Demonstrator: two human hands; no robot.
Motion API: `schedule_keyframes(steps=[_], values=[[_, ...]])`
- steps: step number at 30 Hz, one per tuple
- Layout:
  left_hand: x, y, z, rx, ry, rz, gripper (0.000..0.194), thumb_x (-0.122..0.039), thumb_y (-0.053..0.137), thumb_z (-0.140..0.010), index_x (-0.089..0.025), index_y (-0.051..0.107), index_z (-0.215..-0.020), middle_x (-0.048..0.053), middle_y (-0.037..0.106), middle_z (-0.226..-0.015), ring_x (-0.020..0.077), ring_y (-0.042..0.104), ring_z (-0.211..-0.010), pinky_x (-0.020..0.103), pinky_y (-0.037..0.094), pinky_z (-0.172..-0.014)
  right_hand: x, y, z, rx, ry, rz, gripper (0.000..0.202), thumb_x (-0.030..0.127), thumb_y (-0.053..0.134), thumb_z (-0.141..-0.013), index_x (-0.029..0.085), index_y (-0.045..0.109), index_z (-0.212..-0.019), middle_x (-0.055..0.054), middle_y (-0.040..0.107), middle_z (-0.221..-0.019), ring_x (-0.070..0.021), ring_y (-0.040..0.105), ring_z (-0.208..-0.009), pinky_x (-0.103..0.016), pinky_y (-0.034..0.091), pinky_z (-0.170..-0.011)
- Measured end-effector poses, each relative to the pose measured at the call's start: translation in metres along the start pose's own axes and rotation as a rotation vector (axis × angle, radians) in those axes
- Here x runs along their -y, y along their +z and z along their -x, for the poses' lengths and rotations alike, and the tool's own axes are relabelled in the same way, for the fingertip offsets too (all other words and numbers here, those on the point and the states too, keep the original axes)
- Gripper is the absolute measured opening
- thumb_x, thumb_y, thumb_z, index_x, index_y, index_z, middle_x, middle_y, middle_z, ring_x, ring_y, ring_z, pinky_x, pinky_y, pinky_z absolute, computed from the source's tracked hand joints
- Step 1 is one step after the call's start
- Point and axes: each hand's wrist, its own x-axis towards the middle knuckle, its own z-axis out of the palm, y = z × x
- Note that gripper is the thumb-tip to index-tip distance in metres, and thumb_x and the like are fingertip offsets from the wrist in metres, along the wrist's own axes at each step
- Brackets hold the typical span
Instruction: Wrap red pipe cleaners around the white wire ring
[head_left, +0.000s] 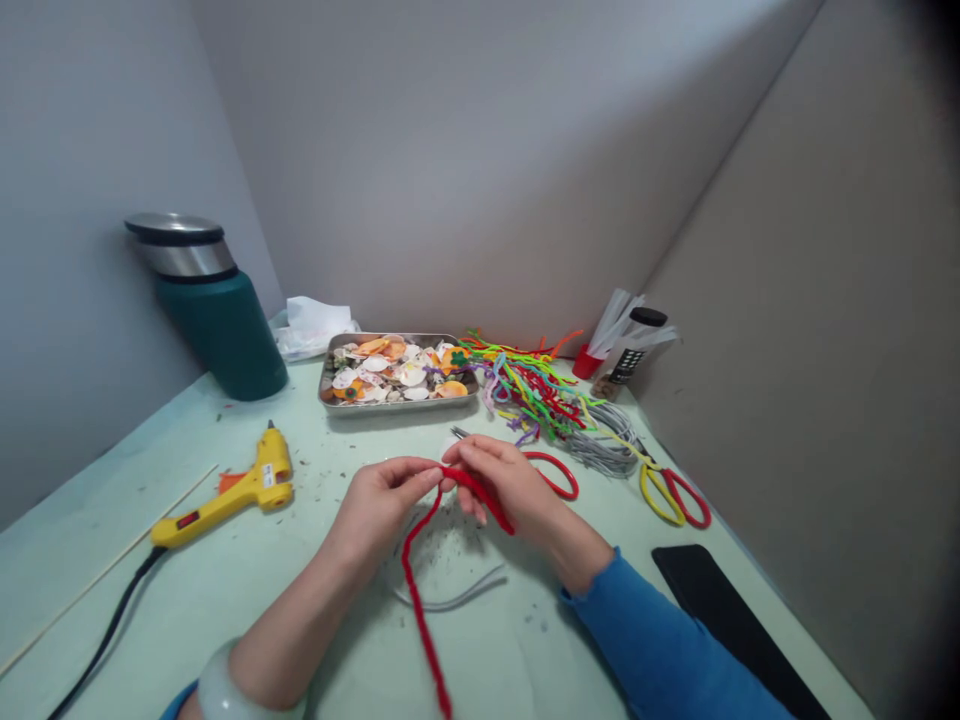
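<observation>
Both hands meet above the middle of the table around a fuzzy red pipe cleaner [415,570]. The thumb and fingertips of my left hand [375,505] pinch it near its bend. My right hand [502,485] grips the other stretch, which runs along under the fingers and pokes out below the palm. From the left fingertips, the long twisted end hangs down toward the near edge of view. Beneath it, a short curved grey strand [465,603] lies on the table. Red-handled scissors [574,480] lie partly hidden behind my right hand.
A yellow glue gun [225,505], a thin stick [112,570] and a green bottle [221,325] are at left. Behind stands a metal tray [397,410] of shells. Colourful pipe cleaners [532,390], grey wire [607,440], yellow-red scissors [664,495] and a black flat object [720,610] lie right.
</observation>
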Motion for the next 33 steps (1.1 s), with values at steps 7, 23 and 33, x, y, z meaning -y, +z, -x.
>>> schedule_keyframes(steps=[7,23,33], values=[[-0.001,-0.001,0.000,0.000,-0.137,0.153,0.040,-0.043,0.075,-0.057,-0.011,0.067,-0.080,-0.010,0.033,-0.038,0.0036,0.020,-0.038,0.020,0.011,-0.040,-0.013,-0.013,-0.007,0.010,0.133,-0.169,0.025,0.034,0.069,-0.072,0.014,0.058,-0.084,-0.001,0.064,-0.065,-0.0090,0.055,-0.045,-0.018,0.041,-0.038],[0.002,0.000,0.003,0.085,-0.123,0.197,0.031,-0.040,0.071,-0.067,-0.013,0.066,-0.083,-0.005,0.049,-0.049,0.0018,0.021,-0.038,0.019,0.009,-0.038,-0.026,0.004,-0.001,0.191,0.132,-0.280,0.024,0.035,0.067,-0.072,0.018,0.060,-0.087,0.000,0.062,-0.069,-0.0049,0.043,-0.043,-0.018,0.032,-0.041],[0.004,0.003,0.004,0.101,-0.097,0.205,0.029,-0.039,0.070,-0.070,-0.013,0.067,-0.084,-0.006,0.043,-0.044,0.0028,0.020,-0.038,0.021,0.009,-0.038,-0.027,0.000,-0.006,0.152,0.079,-0.257,0.028,0.035,0.071,-0.069,0.017,0.050,-0.074,0.005,0.058,-0.058,-0.0041,0.042,-0.036,-0.018,0.031,-0.037]])
